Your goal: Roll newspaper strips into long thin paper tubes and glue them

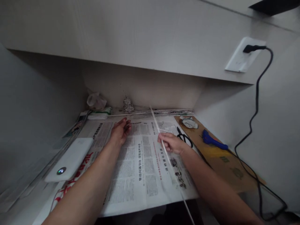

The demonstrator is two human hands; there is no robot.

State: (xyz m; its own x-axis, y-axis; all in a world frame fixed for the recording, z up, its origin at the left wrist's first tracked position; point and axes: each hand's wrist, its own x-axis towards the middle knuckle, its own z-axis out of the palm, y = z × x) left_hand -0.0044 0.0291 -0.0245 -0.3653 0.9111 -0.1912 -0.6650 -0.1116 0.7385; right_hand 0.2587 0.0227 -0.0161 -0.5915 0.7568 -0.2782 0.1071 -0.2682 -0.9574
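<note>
My right hand (172, 143) is closed around a long, thin white stick (155, 119). The stick slants from near the back of the work surface down past the front edge. To the left, my left hand (120, 130) hovers over a spread newspaper (131, 162) with its fingers loosely bent and apart, and nothing shows in it. Just beyond my right hand lie black-handled scissors (187, 139), partly hidden by it. A small clear piece (168, 128) rests on the paper behind that hand.
A blue glue gun (213, 140) and crumpled white tissue (189, 122) lie on cardboard (225, 161) at right. A black cord (257, 93) hangs from a socket (241, 57). At left is a white power bank (72, 157). Thin sticks (166, 112) line the back, under an overhanging panel (131, 34).
</note>
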